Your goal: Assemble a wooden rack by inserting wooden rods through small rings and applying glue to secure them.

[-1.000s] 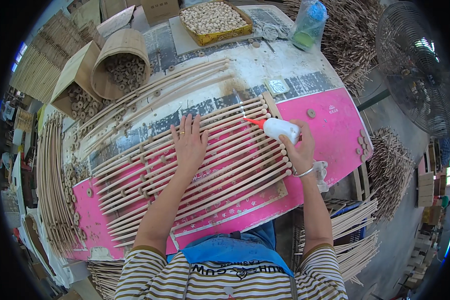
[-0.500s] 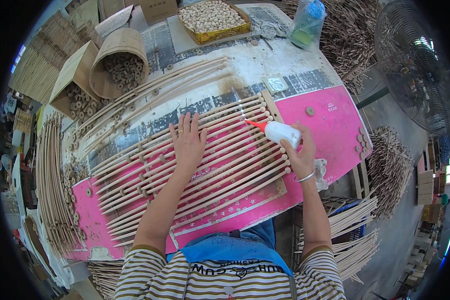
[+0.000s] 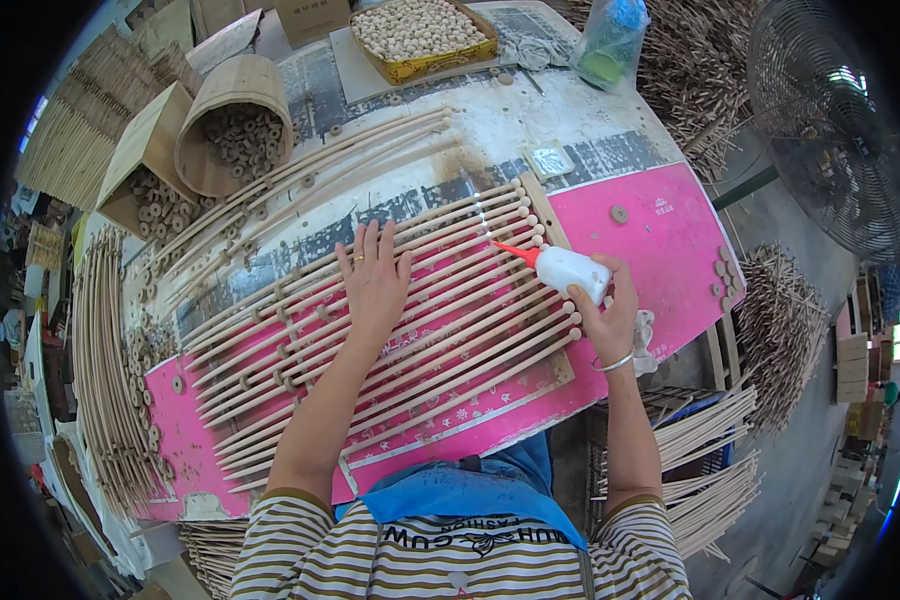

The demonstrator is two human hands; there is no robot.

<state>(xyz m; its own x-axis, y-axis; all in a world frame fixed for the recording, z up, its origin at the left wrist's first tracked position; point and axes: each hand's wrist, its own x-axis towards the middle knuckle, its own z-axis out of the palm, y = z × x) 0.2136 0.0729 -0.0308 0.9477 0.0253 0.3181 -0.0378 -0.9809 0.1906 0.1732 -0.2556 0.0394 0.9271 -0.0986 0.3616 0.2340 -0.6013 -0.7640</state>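
Observation:
Side by side on the pink sheet [image 3: 630,230] lie several thin wooden rods [image 3: 440,318], with round knobs at their right ends. Small wooden rings [image 3: 282,352] sit around or among them toward the left. My left hand [image 3: 375,285] rests flat across the rods, fingers spread. In my right hand [image 3: 612,318] is a white squeeze glue bottle [image 3: 572,273], tilted so its red nozzle [image 3: 516,252] points left at the rods near the knobs. White glue dabs [image 3: 481,212] run across the farther rods up to the nozzle tip.
A wooden strip [image 3: 542,205] lies by the knobs. Beyond are a wooden bucket [image 3: 232,85] and box [image 3: 135,150] of rings, and a yellow tray [image 3: 440,66] of wooden balls. Rod bundles [image 3: 100,370] lie left. A large fan [image 3: 830,130] stands right.
The bottle and my right hand have shifted slightly right and toward me, with the nozzle a little nearer along the row. My left hand stays on the rods, almost unmoved.

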